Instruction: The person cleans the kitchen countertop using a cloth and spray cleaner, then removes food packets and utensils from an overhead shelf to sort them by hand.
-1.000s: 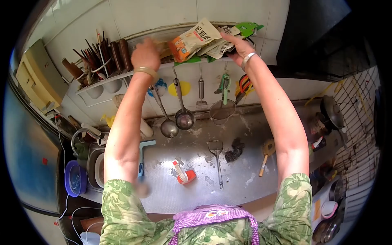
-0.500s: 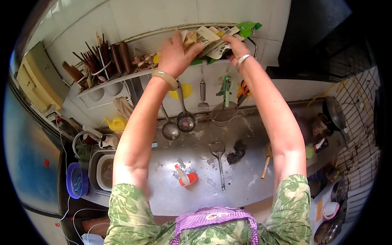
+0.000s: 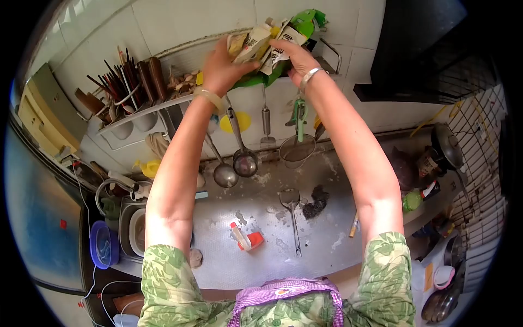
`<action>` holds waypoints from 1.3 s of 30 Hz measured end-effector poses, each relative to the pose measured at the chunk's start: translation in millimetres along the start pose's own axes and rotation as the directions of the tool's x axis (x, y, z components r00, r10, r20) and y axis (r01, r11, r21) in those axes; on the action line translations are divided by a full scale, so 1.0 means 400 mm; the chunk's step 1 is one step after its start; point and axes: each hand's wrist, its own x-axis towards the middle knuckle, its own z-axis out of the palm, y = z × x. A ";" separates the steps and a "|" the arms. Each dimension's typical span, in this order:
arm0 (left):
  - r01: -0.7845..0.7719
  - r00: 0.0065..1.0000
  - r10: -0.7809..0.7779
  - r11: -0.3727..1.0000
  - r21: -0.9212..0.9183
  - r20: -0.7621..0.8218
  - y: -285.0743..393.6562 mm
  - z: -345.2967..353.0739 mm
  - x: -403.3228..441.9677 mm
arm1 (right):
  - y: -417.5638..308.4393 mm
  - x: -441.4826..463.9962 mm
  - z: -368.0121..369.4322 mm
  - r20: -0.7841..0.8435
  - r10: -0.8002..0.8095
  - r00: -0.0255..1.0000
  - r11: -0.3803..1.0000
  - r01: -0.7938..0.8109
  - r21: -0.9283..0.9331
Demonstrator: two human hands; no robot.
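A bunch of printed food packets (image 3: 255, 44) stands on the wall shelf, in cream, yellow and green. My left hand (image 3: 220, 70) holds the bunch from the left side, thumb across the front. From the right, my right hand (image 3: 297, 59) grips it, with its thumb on a white packet with dark lettering (image 3: 289, 39). A bright green wrapper (image 3: 309, 22) sticks up behind the right hand. Several fingertips are hidden behind the packets. Just left of my left hand lie garlic bulbs (image 3: 182, 82) on the shelf.
Below the shelf hang two ladles (image 3: 245, 162), a strainer (image 3: 297, 150) and a peeler-like tool (image 3: 266, 122). Chopsticks and knife handles (image 3: 152, 79) stand at the shelf's left. On the metal counter (image 3: 272, 261) lie a spatula (image 3: 295, 218), a red-and-white brush (image 3: 248, 240) and a dark scourer (image 3: 316, 203).
Both hands have shifted left with the packets, which now stand more upright and closer together. The metal rail at the shelf's right end shows more.
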 end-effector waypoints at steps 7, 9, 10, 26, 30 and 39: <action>0.012 0.999 0.004 0.937 -0.350 0.044 -0.018 -0.004 0.015 | 0.006 -0.015 0.009 0.205 -0.095 0.974 0.993 0.107 -0.050; 0.123 0.989 -0.088 0.932 -0.342 0.115 -0.003 -0.015 0.020 | -0.003 -0.021 0.022 0.222 -0.031 0.975 0.999 0.036 -0.017; 0.178 0.980 -0.134 0.925 -0.336 0.150 0.004 -0.020 0.021 | 0.000 -0.023 0.020 0.239 -0.050 0.970 0.999 0.052 -0.002; -0.210 0.925 0.144 0.964 -0.160 -0.351 0.288 -0.219 -0.029 | -0.125 -0.168 0.169 0.496 -0.448 0.744 0.890 0.317 0.329; -0.145 0.937 0.070 0.970 -0.197 -0.343 0.333 -0.287 -0.118 | -0.107 -0.260 0.203 0.417 -0.504 0.756 0.857 0.379 0.350; -0.069 0.983 0.069 0.998 0.007 -0.167 0.267 -0.218 -0.517 | 0.164 -0.580 0.018 -0.039 -0.060 0.997 0.987 0.066 0.146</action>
